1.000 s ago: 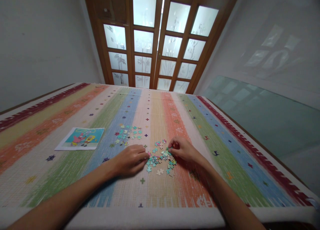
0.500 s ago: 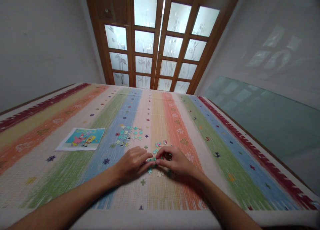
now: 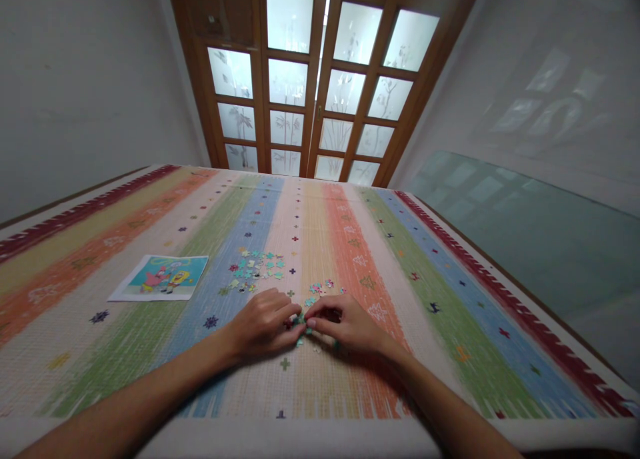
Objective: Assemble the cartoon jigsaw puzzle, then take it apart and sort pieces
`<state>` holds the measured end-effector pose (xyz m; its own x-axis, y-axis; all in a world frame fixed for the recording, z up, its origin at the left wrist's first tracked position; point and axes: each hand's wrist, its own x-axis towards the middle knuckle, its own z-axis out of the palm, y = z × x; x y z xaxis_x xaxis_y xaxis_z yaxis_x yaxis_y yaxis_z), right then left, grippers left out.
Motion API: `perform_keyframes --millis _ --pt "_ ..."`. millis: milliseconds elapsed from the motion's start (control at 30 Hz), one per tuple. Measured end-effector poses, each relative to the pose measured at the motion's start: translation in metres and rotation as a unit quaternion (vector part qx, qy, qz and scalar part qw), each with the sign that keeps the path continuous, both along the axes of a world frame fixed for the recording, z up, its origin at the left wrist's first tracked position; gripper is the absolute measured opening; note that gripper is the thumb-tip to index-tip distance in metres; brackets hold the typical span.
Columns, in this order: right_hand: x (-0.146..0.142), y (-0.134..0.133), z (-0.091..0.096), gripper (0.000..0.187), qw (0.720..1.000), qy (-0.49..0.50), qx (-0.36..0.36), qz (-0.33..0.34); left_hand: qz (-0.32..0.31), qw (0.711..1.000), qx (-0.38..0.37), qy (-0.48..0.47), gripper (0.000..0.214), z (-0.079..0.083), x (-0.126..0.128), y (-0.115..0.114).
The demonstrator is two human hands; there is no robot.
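Note:
My left hand [image 3: 266,320] is closed in a pinch on a small teal jigsaw piece [image 3: 299,318]. Facing it, my right hand [image 3: 353,322] has thumb and index finger pressed together at the edge of the same piece; its fingertips hide most of what lies between them. Loose puzzle pieces [image 3: 315,288] lie on the cloth just beyond my right hand. Under and beside the fingers more pieces are partly covered, among them a teal one [image 3: 300,342].
A larger group of mostly teal puzzle pieces [image 3: 256,266] lies beyond my left hand. Left of it rests a printed cartoon picture sheet [image 3: 165,277]. A striped cloth [image 3: 440,292] covers the table. Wooden doors with glass panes [image 3: 320,112] stand behind.
My right hand has shifted slightly left, its fingertips closer to my left hand's. The left hand has moved only slightly. A piece by the right hand shows more clearly.

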<state>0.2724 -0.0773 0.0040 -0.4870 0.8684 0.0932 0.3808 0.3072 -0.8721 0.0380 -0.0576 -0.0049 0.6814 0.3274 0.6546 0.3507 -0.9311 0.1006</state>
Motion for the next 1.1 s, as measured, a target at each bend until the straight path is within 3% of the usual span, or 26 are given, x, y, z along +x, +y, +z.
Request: perform_keyframes --millis 133,400,667,1100 --pt "0.006 0.003 0.008 0.013 0.999 -0.007 0.035 -0.018 0.034 0.999 -0.012 0.026 0.013 0.006 -0.014 0.014" --pt "0.015 0.009 0.012 0.014 0.998 0.007 0.049 -0.039 0.103 0.982 -0.107 0.117 0.015 0.015 -0.054 0.045" --pt "0.019 0.012 0.012 0.016 0.997 0.002 0.056 -0.058 0.113 0.969 -0.157 0.156 0.019 0.012 -0.063 0.054" --pt "0.041 0.025 0.012 0.028 0.989 -0.001 0.083 -0.123 0.107 0.96 -0.188 0.179 0.022 0.028 -0.081 0.062"
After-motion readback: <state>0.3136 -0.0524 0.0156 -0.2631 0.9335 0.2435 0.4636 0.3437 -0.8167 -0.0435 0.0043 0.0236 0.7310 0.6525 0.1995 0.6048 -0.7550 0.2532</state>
